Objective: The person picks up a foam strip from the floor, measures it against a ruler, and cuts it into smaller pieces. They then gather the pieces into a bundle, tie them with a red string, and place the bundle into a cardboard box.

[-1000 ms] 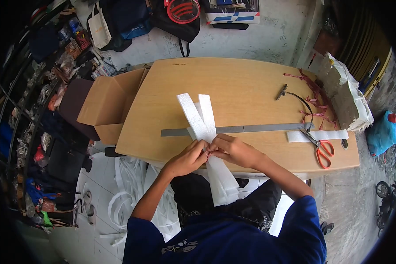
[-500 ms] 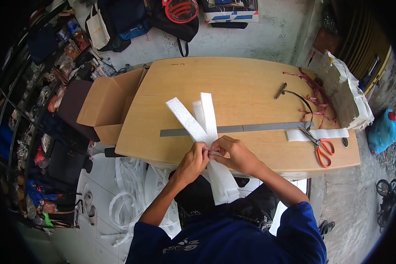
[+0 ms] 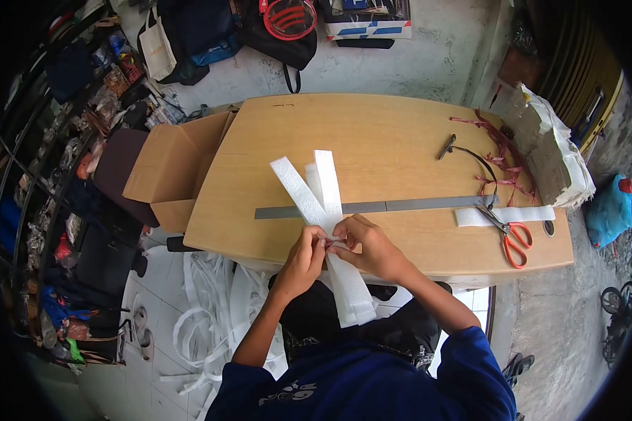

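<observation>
A bundle of white foam strips point(image 3: 351, 291) crosses the table's front edge, its far ends fanned out on the tabletop and its near end hanging over my lap. Around its narrow middle runs a thin reddish string point(image 3: 336, 243). My left hand point(image 3: 305, 258) pinches this string at the bundle's left side, fingers curled. From the right, my right hand point(image 3: 369, 247) closes thumb and fingers on the string too, just above the foam. Fingertips of both hands almost meet there and hide part of the string.
A steel ruler point(image 3: 414, 204) lies across the wooden table point(image 3: 386, 140). To the right are orange-handled scissors point(image 3: 516, 244), a flat foam strip point(image 3: 530, 215), red string pieces point(image 3: 514, 154) and a black cord tool point(image 3: 448, 146). An open cardboard box point(image 3: 163, 165) stands left; foam scraps point(image 3: 207, 309) cover the floor.
Both hands and the bundle have shifted slightly left. My fingers have changed their hold at the string, with the right fingers now more over the bundle.
</observation>
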A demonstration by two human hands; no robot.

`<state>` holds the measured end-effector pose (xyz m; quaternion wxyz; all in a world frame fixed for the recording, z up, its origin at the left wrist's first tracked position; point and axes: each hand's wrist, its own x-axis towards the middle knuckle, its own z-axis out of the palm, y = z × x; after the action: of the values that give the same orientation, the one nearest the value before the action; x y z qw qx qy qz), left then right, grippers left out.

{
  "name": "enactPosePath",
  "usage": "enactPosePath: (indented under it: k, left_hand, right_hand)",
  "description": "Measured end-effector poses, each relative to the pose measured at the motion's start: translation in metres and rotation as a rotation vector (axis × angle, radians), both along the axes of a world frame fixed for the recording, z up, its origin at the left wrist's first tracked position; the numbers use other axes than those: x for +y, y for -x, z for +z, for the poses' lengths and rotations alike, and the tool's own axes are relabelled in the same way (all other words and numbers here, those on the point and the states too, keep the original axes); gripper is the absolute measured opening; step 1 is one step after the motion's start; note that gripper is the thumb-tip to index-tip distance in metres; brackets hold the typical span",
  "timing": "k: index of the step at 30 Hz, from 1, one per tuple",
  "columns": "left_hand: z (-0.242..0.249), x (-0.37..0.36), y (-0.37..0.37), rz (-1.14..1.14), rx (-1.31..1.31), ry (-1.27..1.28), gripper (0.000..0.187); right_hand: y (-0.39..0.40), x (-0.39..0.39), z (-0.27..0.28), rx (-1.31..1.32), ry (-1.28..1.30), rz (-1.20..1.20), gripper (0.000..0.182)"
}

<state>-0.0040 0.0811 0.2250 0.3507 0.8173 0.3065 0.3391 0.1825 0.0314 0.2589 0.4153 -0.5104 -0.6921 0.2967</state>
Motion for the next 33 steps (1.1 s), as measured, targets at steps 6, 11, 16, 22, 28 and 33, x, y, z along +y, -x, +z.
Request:
enactPosePath:
  k: [6, 11, 16, 22, 28, 33]
  left_hand:
    - [-0.030, -0.027, 0.005, 0.280, -0.209, 0.174, 0.031]
    - [-0.017, -0.056, 0.014, 0.024, -0.247, 0.745, 0.064]
    - [-0.006, -0.062, 0.006, 0.020, -0.363, 0.743, 0.086]
    - [0.020, -0.031, 0.049, 0.119, -0.377, 0.535, 0.100]
    - [0.085, 0.083, 0.144, 0.510, -0.245, -0.017, 0.092]
    - [0.104, 0.231, 0.211, 0.738, 0.305, -0.390, 0.102]
  right_hand:
    - [-0.001, -0.002, -0.028, 0.246, 0.142, -0.075, 0.044]
    - [-0.003, -0.014, -0.016, 0.648, 0.394, 0.073, 0.047]
    - [0.002, -0.017, -0.020, 0.721, 0.422, 0.153, 0.044]
    - [0.012, -0.001, -0.020, 0.731, 0.246, 0.187, 0.029]
    - [0.022, 0.018, -0.061, -0.002, -0.002, -0.072, 0.040]
    - [0.045, 0.022, -0.065, -0.520, -0.219, -0.242, 0.044]
